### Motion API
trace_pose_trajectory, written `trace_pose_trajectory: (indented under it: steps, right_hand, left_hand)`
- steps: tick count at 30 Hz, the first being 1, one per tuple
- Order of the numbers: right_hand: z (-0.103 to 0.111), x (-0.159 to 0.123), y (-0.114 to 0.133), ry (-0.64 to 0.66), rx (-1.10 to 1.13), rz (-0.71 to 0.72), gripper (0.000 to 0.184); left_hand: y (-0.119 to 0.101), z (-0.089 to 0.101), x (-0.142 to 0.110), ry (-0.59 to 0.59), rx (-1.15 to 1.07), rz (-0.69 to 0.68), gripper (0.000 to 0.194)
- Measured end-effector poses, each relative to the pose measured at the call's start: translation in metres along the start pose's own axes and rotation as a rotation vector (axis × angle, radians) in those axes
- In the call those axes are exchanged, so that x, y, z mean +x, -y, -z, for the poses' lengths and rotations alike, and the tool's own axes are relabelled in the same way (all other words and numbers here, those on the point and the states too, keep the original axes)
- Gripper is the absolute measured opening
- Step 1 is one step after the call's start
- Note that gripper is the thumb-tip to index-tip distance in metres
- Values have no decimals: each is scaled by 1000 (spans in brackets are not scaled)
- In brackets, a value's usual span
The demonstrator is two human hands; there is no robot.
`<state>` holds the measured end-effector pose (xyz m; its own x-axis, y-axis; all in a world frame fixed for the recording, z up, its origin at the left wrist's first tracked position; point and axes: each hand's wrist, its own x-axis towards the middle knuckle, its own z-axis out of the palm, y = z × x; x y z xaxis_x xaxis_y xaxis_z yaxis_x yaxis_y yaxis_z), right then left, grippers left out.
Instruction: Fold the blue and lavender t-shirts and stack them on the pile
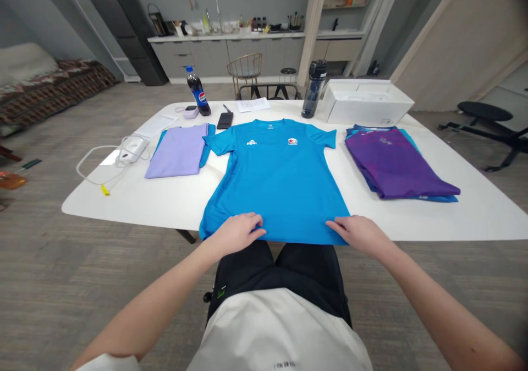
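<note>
A blue T-shirt [280,178] lies spread out, front up, with its collar at the far side and its hem along the table's near edge. White logos mark its chest. My left hand [241,232] is closed at the hem, left of its middle, fingers and thumb curled on the fabric. At the hem's right corner, my right hand [361,233] grips the cloth with its thumb on top; its other fingers are partly hidden. Folded clothes flank the shirt: a lilac one [179,151] on the left, a purple one [398,162] on the right, each over blue fabric.
The white table [478,222] also carries a cola bottle [199,93], a dark phone [225,120], papers [253,104], a dark water bottle [314,90] and a white box [367,104]. A white device [134,148] with a looped cable sits at left.
</note>
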<state>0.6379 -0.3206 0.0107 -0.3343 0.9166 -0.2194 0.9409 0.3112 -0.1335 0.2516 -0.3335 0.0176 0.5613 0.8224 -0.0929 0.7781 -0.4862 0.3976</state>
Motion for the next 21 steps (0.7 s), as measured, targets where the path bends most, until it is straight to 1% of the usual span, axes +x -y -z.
trace_pose_trajectory:
  steps: [1,2,3,4,6,7,8,9,11,13,15,16,18,19,21]
  right_hand:
    - [4,2,-1,26,18,-6,55]
    - [7,7,-1,22,33,-6,55]
    - [9,15,0,-18,49,3,52]
    - [10,25,2,-86,68,23,49]
    - [8,51,7,-247,107,84,47]
    - [4,64,8,-299,118,117,49]
    - [-1,75,9,-322,113,136,52]
    - [-7,83,8,-320,93,133,56]
    - [-20,90,5,-291,29,70,64]
    - [-30,85,1,-282,-21,-11,69]
    - [-32,78,0,-298,-42,-69,72]
    - [-29,78,1,-314,-45,-90,71]
    - [-18,90,6,-354,-45,-96,69]
    - [-11,103,9,-372,-42,-78,67]
    - [2,139,13,-371,-26,13,63]
  left_hand:
    - [1,3,2,13,-58,-21,28]
    - [5,6,6,5,-92,-29,30]
    - [11,10,13,-29,-91,-24,33]
    - [20,14,21,-90,-54,-3,34]
    - [41,18,38,-248,85,85,36]
    - [53,18,46,-304,155,142,41]
    - [63,16,51,-334,214,206,50]
    - [72,14,53,-340,258,276,59]
    - [83,5,49,-307,312,418,71]
    - [86,-2,37,-273,338,537,79]
    - [82,-6,28,-262,356,622,86]
    - [80,-5,28,-262,368,638,88]
    - [78,3,40,-263,390,589,87]
    - [81,8,54,-259,390,529,83]
    - [92,21,89,-236,354,381,73]
